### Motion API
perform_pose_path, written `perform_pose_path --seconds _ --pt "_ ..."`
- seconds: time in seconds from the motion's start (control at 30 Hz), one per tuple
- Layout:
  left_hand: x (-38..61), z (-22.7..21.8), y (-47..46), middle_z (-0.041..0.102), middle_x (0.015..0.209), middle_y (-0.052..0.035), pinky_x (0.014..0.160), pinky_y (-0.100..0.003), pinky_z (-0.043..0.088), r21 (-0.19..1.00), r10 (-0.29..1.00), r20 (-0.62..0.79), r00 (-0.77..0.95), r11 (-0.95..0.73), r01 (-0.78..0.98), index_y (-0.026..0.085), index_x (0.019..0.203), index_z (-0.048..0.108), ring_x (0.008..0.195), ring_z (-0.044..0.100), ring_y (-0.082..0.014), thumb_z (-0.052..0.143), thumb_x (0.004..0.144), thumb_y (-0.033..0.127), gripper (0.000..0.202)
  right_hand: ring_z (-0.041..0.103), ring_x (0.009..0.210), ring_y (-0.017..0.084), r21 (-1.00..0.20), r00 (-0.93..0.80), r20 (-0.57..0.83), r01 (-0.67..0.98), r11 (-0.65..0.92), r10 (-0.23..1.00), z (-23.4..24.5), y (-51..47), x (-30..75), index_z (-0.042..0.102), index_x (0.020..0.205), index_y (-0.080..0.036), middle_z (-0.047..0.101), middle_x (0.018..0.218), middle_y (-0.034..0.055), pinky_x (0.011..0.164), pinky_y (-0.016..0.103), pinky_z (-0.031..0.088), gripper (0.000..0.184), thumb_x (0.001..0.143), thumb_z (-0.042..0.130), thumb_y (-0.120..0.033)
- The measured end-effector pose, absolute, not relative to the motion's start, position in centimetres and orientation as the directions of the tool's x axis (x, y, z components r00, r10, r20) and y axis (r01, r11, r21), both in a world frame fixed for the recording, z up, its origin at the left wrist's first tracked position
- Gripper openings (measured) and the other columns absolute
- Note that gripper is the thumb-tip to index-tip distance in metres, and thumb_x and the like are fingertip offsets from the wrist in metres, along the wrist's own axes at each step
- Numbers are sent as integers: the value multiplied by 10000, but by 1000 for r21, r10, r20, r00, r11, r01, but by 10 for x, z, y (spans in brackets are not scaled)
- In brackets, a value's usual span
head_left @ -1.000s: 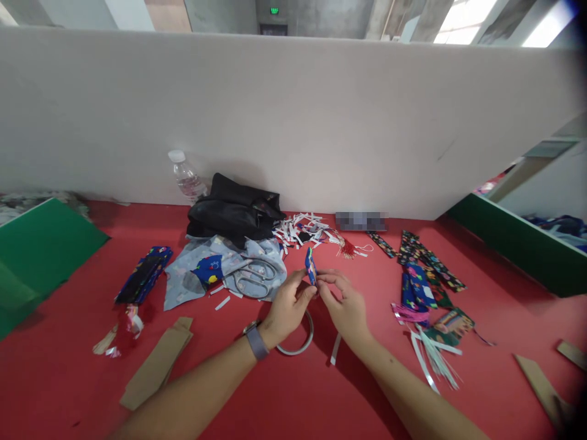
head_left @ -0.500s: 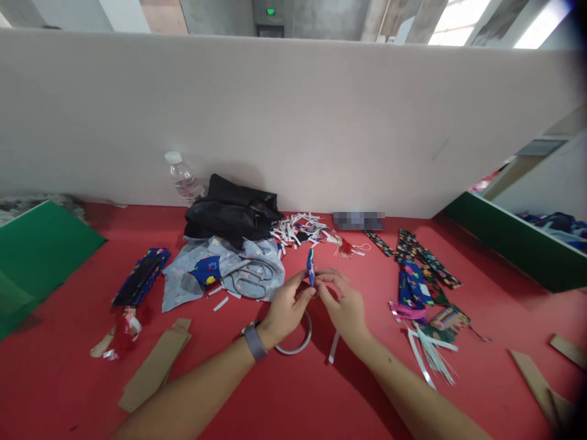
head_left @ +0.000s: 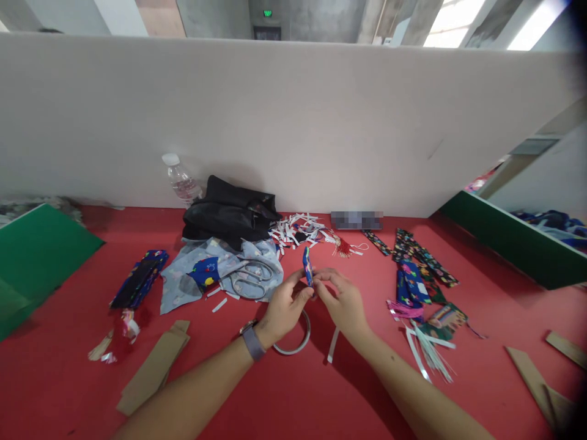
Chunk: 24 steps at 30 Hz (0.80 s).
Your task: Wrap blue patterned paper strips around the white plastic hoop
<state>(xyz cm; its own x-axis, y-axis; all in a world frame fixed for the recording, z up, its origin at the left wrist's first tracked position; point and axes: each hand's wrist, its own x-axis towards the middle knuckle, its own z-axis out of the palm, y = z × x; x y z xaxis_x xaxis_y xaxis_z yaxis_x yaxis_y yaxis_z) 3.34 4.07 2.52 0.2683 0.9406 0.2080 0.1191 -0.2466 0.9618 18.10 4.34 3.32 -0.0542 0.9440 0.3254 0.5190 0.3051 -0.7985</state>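
A small blue patterned fabric piece (head_left: 307,264) stands on edge between my two hands, above the middle of the red table. My left hand (head_left: 285,308), with a watch on its wrist, pinches it from the left. From the right, the fingertips of my right hand (head_left: 342,305) close on its lower edge. Beneath the hands lies a roll of tape (head_left: 293,351), partly covered by my left hand. A white strip (head_left: 333,346) rests under my right hand. Scissors (head_left: 251,278) lie on a light blue cloth (head_left: 177,293) to the left.
A black bag (head_left: 229,211) and a plastic bottle (head_left: 182,180) stand against the white partition (head_left: 284,122). White paper scraps (head_left: 302,229) lie behind my hands. Patterned fabric strips (head_left: 413,281) and tassels (head_left: 431,351) are at right; cardboard pieces (head_left: 156,366) lie at left. Green panels (head_left: 504,244) flank the table.
The fabric piece has turned slightly, showing a little more of its side. Both hands keep their hold, and the whole view has shifted a little.
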Motion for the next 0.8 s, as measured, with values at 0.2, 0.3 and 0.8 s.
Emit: perform_pose_path --seconds 0.2,0.3,0.8 --pt "35 25 40 552 1248 -117 854 -322 494 981 948 187 257 -195 6 166 1230 462 1009 597 -189 478 873 330 394 617 877 193 -766 -121 312 555 325 942 42 45 184 659 824 -243 686 903 27 835 353 441 115 791 550 -236" --pt "35 25 40 549 1258 -113 902 -343 472 975 947 201 252 -219 43 172 1238 466 1072 570 -200 468 877 324 391 616 851 195 -737 -104 327 594 322 939 47 44 185 657 801 -236 680 854 27 813 348 441 108 762 559 -214" --pt "34 20 40 567 1220 -100 938 -335 432 914 912 280 298 -349 208 185 1253 477 1083 550 -195 493 871 294 398 599 784 189 -598 -180 308 727 337 934 59 45 191 621 695 -230 671 815 4 824 352 352 91 695 553 -170"
